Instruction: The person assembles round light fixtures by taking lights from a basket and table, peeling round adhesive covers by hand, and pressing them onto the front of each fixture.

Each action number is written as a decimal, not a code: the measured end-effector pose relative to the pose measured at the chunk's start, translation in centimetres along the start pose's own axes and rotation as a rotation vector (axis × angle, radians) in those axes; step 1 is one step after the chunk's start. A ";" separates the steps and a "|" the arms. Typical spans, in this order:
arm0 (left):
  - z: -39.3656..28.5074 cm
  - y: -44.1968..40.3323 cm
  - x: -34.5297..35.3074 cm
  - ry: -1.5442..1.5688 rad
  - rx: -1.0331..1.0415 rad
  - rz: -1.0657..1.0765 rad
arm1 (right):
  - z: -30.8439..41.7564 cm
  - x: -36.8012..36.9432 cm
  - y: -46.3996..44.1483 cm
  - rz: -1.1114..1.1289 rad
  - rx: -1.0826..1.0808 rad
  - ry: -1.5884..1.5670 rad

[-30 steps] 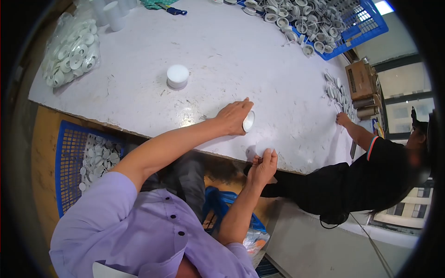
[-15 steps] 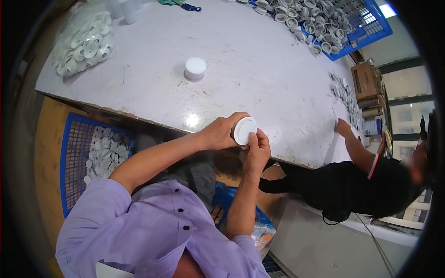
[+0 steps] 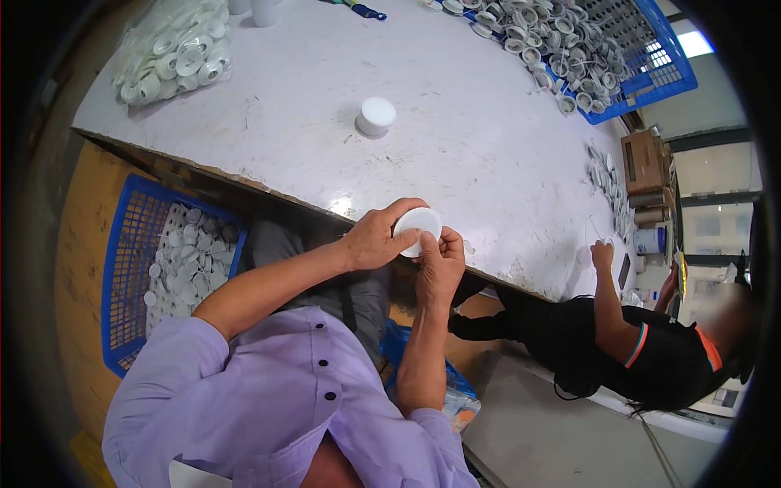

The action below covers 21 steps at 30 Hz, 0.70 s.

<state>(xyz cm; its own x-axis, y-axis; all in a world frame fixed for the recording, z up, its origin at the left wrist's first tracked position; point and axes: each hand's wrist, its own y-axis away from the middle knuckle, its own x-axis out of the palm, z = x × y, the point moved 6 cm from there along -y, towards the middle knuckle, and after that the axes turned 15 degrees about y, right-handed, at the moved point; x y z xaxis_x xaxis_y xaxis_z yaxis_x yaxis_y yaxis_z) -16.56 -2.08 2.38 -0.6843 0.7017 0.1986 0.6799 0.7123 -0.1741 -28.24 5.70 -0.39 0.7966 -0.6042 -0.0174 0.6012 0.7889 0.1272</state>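
A white round plastic cap (image 3: 421, 221) with a smooth face is between my two hands, just over the near edge of the table. My left hand (image 3: 377, 237) grips it from the left, the thumb lying across its face. From the lower right, my right hand (image 3: 440, 267) pinches the rim with the thumb on top. The fingers beneath the cap are hidden. Farther back on the tabletop stands a white round piece (image 3: 377, 118) with a flat top and a narrower lower part.
A clear bag of white ring-shaped parts (image 3: 175, 65) lies back left on the table (image 3: 285, 98). A blue basket (image 3: 679, 69) spills grey-white parts at the back right. Below left, another blue basket (image 3: 122, 268) holds white discs. A co-worker (image 3: 651, 350) handles parts at the right.
The cap has been turned, so a smooth face shows instead of the rimmed one. My left thumb now lies over it. The camera view has shifted slightly, and the co-worker's hand has moved.
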 end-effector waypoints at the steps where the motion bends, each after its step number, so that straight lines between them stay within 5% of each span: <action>1: -0.1 0.3 -0.2 -0.002 -0.007 -0.005 | -0.3 0.2 0.0 0.019 0.012 -0.022; 21: -2.8 5.8 -6.5 -0.034 -0.160 -0.229 | 0.3 6.7 1.8 0.239 0.055 0.077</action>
<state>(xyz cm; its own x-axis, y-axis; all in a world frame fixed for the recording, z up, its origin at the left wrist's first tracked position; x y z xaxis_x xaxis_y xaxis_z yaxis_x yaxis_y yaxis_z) -7.49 -2.56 2.76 -0.8316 0.5245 0.1828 0.5374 0.8429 0.0266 -21.86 3.05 0.05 0.9193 -0.3896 -0.0556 0.3928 0.8996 0.1906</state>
